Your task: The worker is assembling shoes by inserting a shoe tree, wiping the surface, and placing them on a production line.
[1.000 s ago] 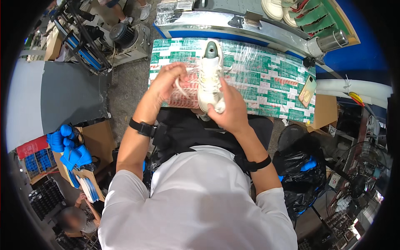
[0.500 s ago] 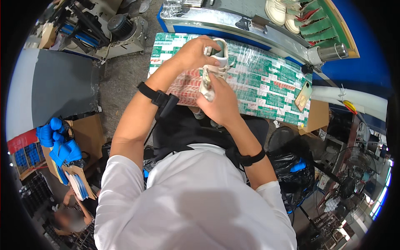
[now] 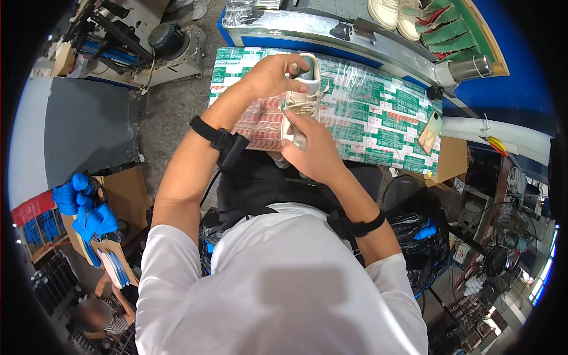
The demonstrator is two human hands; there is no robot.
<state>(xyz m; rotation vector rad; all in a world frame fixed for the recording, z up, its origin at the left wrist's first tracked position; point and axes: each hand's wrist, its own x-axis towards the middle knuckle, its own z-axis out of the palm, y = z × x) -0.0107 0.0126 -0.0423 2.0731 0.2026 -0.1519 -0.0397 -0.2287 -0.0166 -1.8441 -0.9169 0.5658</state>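
The left hand [image 3: 273, 76] is curled partway around the collar [image 3: 318, 71] of the white shoe [image 3: 305, 102], fingers at the opening and thumb against the tongue [image 3: 305, 86]. The right hand [image 3: 316, 148] grips the toe end, nearer the body, its thumb lying up along the shoe toward the laces [image 3: 303, 109]; its other fingers are hidden, so how tightly they close cannot be told. The shoe lies between the two hands, heel away from the body, laces in the gap between the grips.

Under the grip is a table [image 3: 373, 112] wrapped in green and white tape. Well to the right of the hands, near its edge, lies a phone [image 3: 431, 132]. Beyond the grip runs a metal rail [image 3: 296, 26], and past that, to the right, a pair of pale shoes [image 3: 395, 16] stands. Far left of the hands and beyond them is a motor [image 3: 167, 39]; left and nearer the body are blue bundles [image 3: 94, 219]. Right of the grip, also nearer the body, sits a black bag [image 3: 414, 236].
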